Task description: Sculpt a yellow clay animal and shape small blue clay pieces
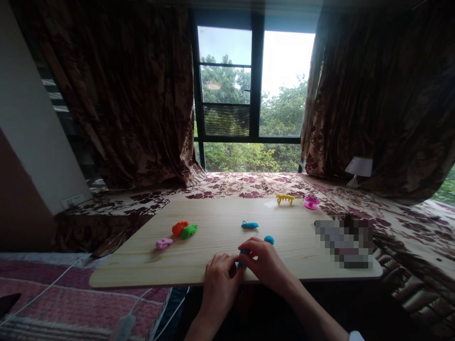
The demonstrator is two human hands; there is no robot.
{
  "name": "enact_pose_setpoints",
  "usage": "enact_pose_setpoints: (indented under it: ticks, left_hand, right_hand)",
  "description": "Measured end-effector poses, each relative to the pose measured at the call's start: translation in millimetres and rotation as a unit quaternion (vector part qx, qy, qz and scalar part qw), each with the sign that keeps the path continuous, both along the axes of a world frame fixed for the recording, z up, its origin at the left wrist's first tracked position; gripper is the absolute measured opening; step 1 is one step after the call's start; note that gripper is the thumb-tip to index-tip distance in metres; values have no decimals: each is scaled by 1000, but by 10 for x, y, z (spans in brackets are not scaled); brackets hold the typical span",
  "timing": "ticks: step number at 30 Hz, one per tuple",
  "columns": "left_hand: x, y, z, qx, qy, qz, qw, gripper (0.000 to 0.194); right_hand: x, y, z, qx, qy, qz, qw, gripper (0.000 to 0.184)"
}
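Observation:
At the table's near edge, my left hand and my right hand meet around a small blue lump that looks like modelling clay. Fingers of both hands are closed on it, hiding most of its shape. Just beyond my right hand sits a blue ball. Farther back lies a blue elongated clay piece with a thin loop at its left end. Off to the left are an orange lump, a green lump touching it and a pink piece.
The pale wooden table has rounded corners. Along its far side stand a yellow, many-legged figure and a pink stacked piece. A blurred-out object lies at the right. A white lamp stands on the window ledge behind.

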State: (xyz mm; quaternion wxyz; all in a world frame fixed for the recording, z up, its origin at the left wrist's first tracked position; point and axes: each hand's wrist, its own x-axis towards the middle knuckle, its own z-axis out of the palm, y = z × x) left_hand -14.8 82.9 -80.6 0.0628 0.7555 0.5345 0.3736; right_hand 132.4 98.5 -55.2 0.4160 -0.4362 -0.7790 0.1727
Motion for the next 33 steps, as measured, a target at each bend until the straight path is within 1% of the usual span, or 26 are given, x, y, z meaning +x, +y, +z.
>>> enact_pose_setpoints:
  ticks: [4,8,12,15,19,24,27,28,31,33]
  left_hand:
    - [0,-6,12,1,6,1,1000,20]
    - [-5,11,-2,1,13,3,1000,21]
    - [0,25,-14,1,16,9,1000,20]
    - [4,20,-10,3,18,11,1000,20]
    - [3,3,-3,4,22,13,1000,18]
    - [18,-12,-1,7,24,17,1000,23]
    - [31,-18,1,7,24,23,999,27]
    - [34,-19,3,7,23,23,999,27]
    - [35,-20,7,4,20,19,1000,26]
    - [33,-21,8,3,16,20,1000,27]
  right_hand:
    - [15,-20,10,5,-3,-6,1000,24]
    - [4,-2,40,2,-10,1,1000,17]
    - [17,16,46,-7,-8,-1,1000,24]
    - [38,11,41,-13,-10,3,1000,20]
    - [55,8,32,-20,1,3,1000,23]
    - [57,24,11,-28,16,10,999,21]
    - [46,31,-1,-32,28,21,999,29]
    - [41,33,-3,-33,31,27,999,29]
    - [31,38,1,-34,39,38,998,20]
    - [33,43,7,-37,43,43,997,21]
